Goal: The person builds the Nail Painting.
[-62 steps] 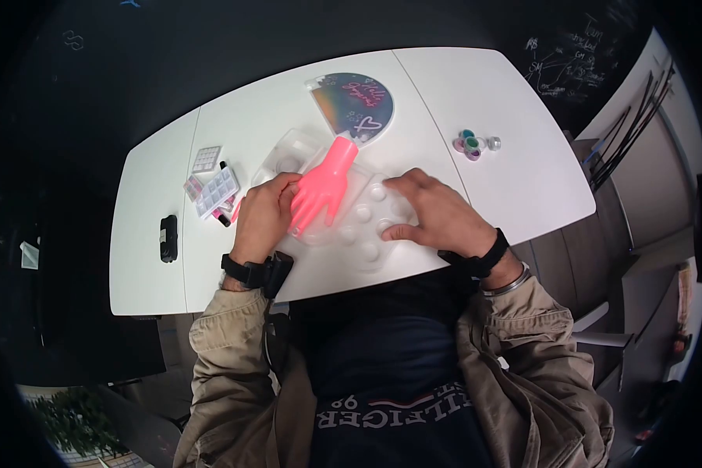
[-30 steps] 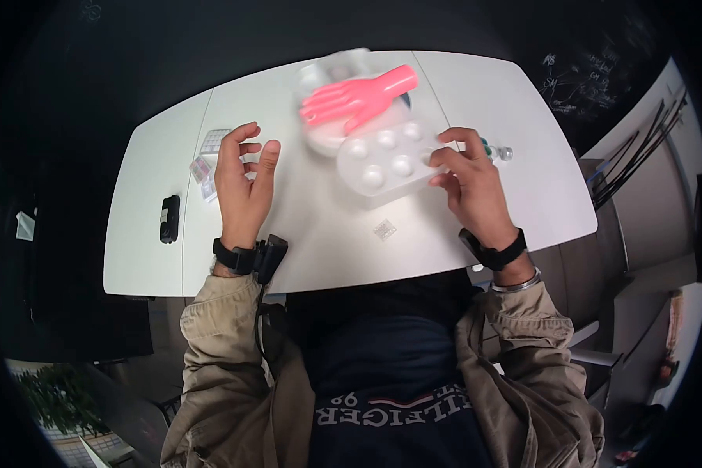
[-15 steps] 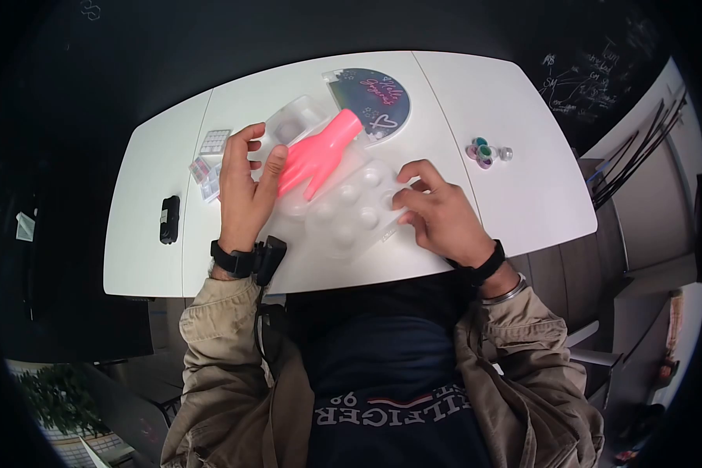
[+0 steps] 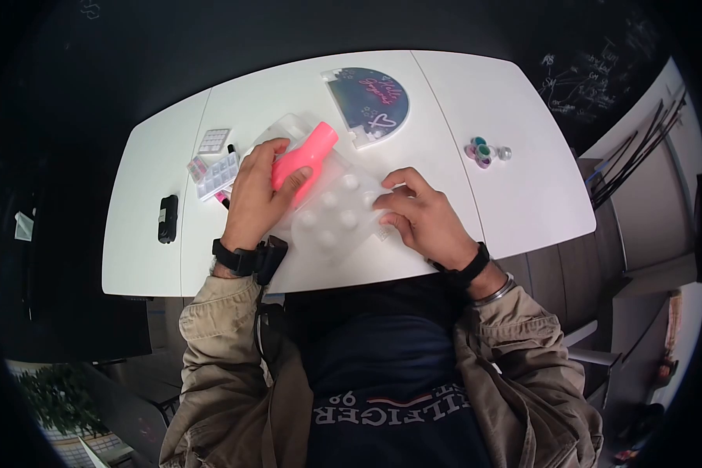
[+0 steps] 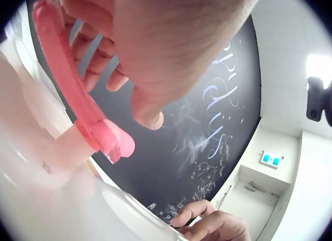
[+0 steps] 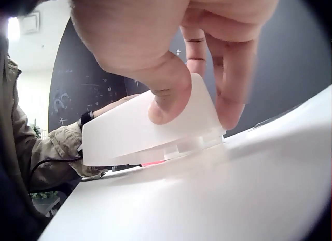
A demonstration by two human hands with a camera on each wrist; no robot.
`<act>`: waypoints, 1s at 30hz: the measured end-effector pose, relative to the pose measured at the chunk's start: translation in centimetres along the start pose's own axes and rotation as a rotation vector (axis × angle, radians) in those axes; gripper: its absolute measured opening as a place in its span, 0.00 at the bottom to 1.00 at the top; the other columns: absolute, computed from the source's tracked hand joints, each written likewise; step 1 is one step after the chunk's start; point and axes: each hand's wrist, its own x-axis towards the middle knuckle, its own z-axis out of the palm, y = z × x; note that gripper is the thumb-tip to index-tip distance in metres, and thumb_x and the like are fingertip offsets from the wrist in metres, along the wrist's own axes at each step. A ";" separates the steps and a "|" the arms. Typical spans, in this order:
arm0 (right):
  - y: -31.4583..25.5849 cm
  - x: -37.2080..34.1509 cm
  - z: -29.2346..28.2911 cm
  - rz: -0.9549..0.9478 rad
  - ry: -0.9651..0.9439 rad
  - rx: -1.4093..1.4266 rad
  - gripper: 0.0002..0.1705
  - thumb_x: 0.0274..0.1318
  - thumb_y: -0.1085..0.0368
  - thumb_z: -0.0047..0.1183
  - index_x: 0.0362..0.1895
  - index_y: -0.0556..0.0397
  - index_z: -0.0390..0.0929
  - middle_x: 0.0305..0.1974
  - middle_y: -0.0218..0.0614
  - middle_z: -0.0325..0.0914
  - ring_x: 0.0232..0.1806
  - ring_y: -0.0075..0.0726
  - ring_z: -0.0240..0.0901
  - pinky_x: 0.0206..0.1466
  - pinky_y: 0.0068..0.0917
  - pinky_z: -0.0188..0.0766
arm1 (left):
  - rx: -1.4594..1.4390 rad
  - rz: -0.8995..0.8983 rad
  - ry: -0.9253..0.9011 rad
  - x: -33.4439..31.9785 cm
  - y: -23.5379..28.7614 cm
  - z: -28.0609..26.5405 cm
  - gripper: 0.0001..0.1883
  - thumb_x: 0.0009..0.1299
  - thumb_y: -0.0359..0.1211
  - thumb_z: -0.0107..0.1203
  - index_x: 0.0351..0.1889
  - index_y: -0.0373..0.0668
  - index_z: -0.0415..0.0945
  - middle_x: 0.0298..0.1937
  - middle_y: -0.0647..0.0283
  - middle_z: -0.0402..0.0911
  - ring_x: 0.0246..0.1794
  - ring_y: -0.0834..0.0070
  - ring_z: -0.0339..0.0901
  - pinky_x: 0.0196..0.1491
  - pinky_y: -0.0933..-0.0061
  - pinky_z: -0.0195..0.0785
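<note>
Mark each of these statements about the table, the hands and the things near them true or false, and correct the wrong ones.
1. The right hand pinches the white tray with round wells. True.
2. The left hand rests on the half-round board with the heart. False: it is at the pink hand-shaped piece, and the board lies beyond, apart from both hands.
3. The small round pots are on the right side of the table. True.
4. The black case lies among the small round pots. False: it lies on the left side of the table.
</note>
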 end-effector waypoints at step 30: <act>8.3 -1.9 -7.6 0.662 -0.061 -0.687 0.05 0.58 0.66 0.71 0.36 0.53 0.89 0.37 0.49 0.89 0.40 0.59 0.90 0.45 0.51 0.88 | 0.050 0.120 -0.164 -0.3 1.3 -0.6 0.29 0.69 0.42 0.78 0.64 0.37 0.82 0.63 0.51 0.85 0.62 0.47 0.85 0.64 0.55 0.79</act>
